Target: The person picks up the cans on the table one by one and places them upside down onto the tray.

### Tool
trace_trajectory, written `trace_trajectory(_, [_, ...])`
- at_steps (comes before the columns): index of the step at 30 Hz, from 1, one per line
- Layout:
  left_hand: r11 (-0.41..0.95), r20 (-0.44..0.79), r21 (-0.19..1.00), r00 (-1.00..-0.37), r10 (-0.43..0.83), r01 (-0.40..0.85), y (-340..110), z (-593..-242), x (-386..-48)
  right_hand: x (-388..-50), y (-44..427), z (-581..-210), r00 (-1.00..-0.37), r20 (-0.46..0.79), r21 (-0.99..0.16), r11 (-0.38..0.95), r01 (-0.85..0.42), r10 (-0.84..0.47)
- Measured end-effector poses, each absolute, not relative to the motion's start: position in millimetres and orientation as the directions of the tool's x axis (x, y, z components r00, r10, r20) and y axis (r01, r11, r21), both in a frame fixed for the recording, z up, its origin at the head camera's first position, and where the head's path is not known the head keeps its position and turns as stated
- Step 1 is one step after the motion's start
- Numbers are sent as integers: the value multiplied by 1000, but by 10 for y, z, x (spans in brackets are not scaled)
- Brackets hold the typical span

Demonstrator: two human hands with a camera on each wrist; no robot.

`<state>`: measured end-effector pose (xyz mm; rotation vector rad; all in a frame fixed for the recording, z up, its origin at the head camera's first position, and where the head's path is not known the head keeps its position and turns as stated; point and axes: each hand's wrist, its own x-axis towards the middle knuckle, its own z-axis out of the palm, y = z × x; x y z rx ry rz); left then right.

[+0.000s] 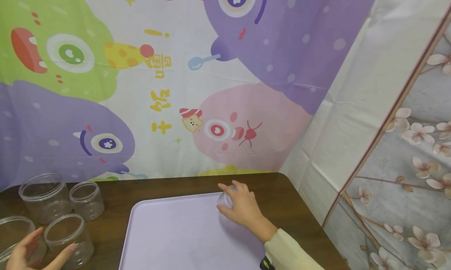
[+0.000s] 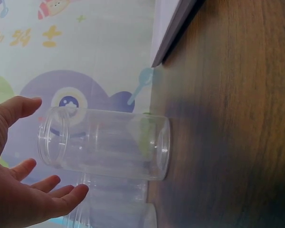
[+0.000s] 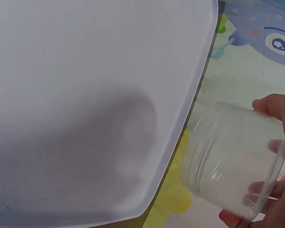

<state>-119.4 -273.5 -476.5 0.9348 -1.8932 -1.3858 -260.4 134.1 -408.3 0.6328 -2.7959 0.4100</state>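
Observation:
My right hand (image 1: 244,207) holds a small clear plastic jar (image 3: 230,164) over the far right part of a lilac tray (image 1: 176,231). In the right wrist view the fingers grip it near its base, and its threaded mouth points toward the tray. At the lower left, my left hand (image 1: 22,256) hovers with thumb and fingers spread. Beneath it stands an upright clear jar (image 2: 104,142); the left wrist view shows a gap between the fingers and its rim.
Other clear jars stand on the table's left side: a wide one (image 1: 46,201) at the back, a small one (image 1: 88,202) beside it, another (image 1: 12,227) at the left edge. The dark wooden table (image 1: 282,201) meets a cartoon-printed cloth (image 1: 169,152) behind.

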Motion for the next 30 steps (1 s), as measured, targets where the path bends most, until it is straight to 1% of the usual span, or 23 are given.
trace_trajectory(5, [179, 33, 964, -576, -817, -198, -2732, -4725, -1194, -2649, 1339, -4082, -873, 276, -193, 867, -460, -402])
trace_trajectory(11, [166, 34, 970, -580, -814, -176, -2733, -4725, -1198, -2687, 1326, -4060, -883, 240, -198, 871, -451, -403])
trace_trajectory(17, [165, 18, 965, -577, -816, -203, -2742, -4742, -1222, -2731, 1320, -4084, -882, 229, -183, 871, -455, -413])
trace_trajectory(21, [175, 5, 958, -594, -804, -229, -2744, -4722, -1223, -2762, 1318, -4111, -877, 232, -175, 869, -464, -421])
trace_trajectory(22, [182, 6, 957, -609, -793, -228, -2738, -4702, -1213, -2771, 1318, -4118, -876, 232, -172, 869, -465, -423])
trace_trajectory(26, [188, -5, 954, -635, -772, -235, -2717, -4633, -1184, -2791, 1315, -4132, -880, 224, -166, 873, -459, -420])
trace_trajectory(30, [190, 1, 954, -630, -776, -232, -2701, -4625, -1184, -2808, 1319, -4147, -886, 209, -170, 877, -449, -413])
